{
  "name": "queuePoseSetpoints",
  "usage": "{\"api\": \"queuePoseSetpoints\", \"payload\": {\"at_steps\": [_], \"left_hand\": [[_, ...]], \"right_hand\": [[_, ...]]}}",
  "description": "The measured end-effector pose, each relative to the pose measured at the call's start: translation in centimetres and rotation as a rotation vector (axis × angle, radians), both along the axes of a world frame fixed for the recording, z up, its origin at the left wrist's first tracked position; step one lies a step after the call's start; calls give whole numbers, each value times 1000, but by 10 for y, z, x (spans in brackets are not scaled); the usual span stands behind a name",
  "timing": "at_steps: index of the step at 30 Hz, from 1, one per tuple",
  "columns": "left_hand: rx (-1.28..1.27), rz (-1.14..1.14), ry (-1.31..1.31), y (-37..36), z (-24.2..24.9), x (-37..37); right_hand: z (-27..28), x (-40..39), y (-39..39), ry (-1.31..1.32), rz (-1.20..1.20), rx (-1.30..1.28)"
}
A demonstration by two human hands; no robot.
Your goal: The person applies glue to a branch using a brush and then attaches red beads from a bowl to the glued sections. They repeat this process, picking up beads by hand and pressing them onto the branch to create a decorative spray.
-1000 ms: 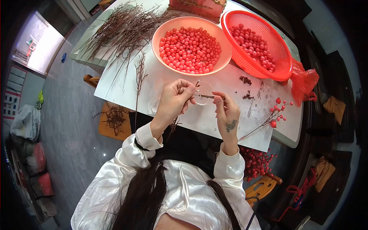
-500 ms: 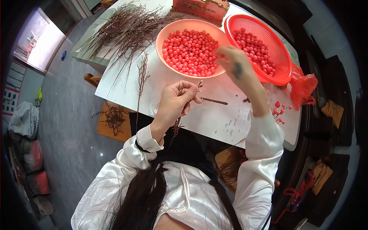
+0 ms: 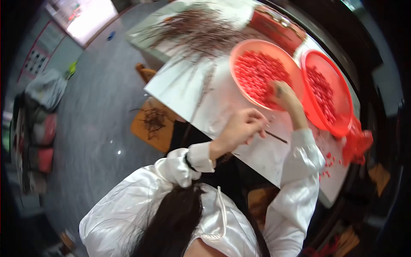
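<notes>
While the right hand (image 3: 286, 95) dips into the pink bowl (image 3: 239, 58) of red beads (image 3: 257, 73), fingers curled among them, whether it has pinched one is too blurred to tell. At seven o'clock from it, the left hand (image 3: 240, 127) pinches a thin twig (image 3: 276, 137) over the white table (image 3: 180, 85). Judging by the heaped bare twigs (image 3: 201, 28) at eleven o'clock and the bead-filled red basket (image 3: 327, 92), most work remains. Motion blur hides finer detail.
</notes>
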State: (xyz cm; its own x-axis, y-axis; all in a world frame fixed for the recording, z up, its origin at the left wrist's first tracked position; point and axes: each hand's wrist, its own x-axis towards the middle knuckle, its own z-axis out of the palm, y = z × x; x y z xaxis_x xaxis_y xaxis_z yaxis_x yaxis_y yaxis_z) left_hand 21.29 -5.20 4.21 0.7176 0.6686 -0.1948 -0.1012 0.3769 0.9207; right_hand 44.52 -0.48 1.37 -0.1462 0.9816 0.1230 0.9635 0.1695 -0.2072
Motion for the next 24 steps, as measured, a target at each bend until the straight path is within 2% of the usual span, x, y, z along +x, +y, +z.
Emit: {"api": "queuePoseSetpoints", "payload": {"at_steps": [2, 6, 8, 12, 15, 18, 22, 24], "left_hand": [[0, 0, -12, 1, 2, -2], [-12, -2, -53, 0, -2, -3], [-11, -5, -58, 1, -1, -4], [13, 0, -55, 1, 1, -6], [-8, 11, -69, 1, 0, -6], [-8, 3, -82, 0, -2, -3], [-2, -28, -73, 0, -4, -2], [-6, -27, -59, 1, -3, -4]], "right_hand": [[-10, 4, 0, -44, 14, 153], [-8, 5, 4, -22, 9, -2], [-3, 2, 8, 3, -53, -164], [4, 0, 8, 115, -139, -147], [24, -13, 6, 174, -141, -342], [0, -5, 9, 59, -17, -164], [-6, -9, 11, 36, -112, 31], [-9, -3, 18, 28, -81, -121]]}}
